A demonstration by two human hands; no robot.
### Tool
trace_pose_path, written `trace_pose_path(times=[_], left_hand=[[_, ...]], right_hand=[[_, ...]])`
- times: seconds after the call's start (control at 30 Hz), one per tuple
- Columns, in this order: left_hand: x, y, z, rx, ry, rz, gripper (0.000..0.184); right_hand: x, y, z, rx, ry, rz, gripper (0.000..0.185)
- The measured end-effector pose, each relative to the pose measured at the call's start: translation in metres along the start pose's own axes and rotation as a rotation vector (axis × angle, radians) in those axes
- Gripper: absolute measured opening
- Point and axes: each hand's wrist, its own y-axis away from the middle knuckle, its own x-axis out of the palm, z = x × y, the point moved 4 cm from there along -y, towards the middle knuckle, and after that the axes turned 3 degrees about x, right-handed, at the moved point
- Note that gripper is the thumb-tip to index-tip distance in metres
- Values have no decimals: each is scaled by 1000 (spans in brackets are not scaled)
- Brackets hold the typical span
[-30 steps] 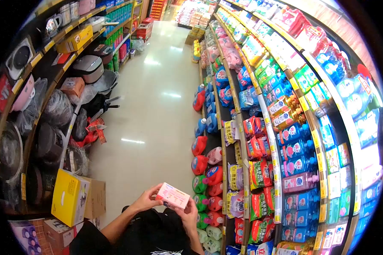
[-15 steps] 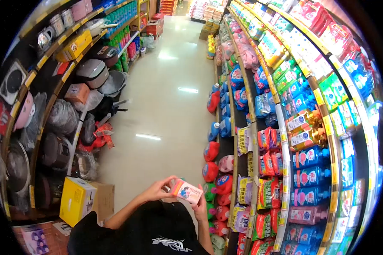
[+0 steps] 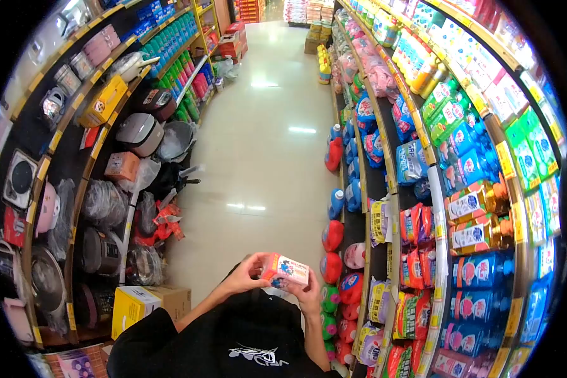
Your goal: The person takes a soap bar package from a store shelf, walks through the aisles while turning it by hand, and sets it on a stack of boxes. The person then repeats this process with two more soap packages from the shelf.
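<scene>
A small pink and white box with printed pictures is held up in front of the black shirt, above the aisle floor. The fingers of my left hand close around its left end. At the box's lower right corner, my right hand grips it with thumb and fingers. The box is tilted, showing a broad printed face and a red-edged end.
Shelves of cookware, with a rice cooker, line the left. A yellow carton stands at their foot. On the right, shelves hold bagged detergent and blue bottles. Pale tiled floor runs between them.
The box has been turned between my hands, so that different printed faces show. The view has shifted, and shelves and floor appear further right. Both hands have kept hold.
</scene>
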Motion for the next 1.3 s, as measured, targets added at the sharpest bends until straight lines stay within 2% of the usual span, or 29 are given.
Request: trace_pose_path(times=[0.1,0.13,0.17,0.23,0.3,0.37,0.43,0.5,0.57,0.73,0.83,1.03,1.1,1.3], left_hand=[[-9,-19,-6,-62,29,-40,69],[-13,-27,-4,-82,66,-64,71],[-17,-35,2,-104,107,-84,72],[-31,-55,8,-70,121,-86,72],[-42,-76,9,-50,185,-126,72],[-57,-98,2,-116,20,-149,72],[-66,-127,-4,58,91,-128,71],[-79,-157,-20,-62,204,-121,70],[-88,-185,-46,-75,202,-77,69],[-137,-244,-92,-55,23,-89,64],[-175,-261,-98,-72,170,-159,63],[-234,-291,-104,-46,198,-328,49],[-245,-299,-112,-36,220,-346,46],[-277,-341,-111,-67,301,-364,46]], right_hand=[[-2,-28,-8,115,21,13,57],[-4,-38,-14,144,20,15,63],[-8,-46,-15,120,51,54,66],[-4,-67,-5,89,105,120,70],[-1,-88,0,148,88,89,77],[9,-119,19,161,110,73,77],[4,-147,20,151,162,46,74],[13,-177,31,235,58,-1,62],[29,-210,51,205,3,-46,59],[51,-291,55,199,17,40,55],[85,-338,65,295,-13,102,53],[123,-411,53,400,73,158,67],[131,-425,49,372,17,148,67],[134,-480,39,491,51,122,63]])
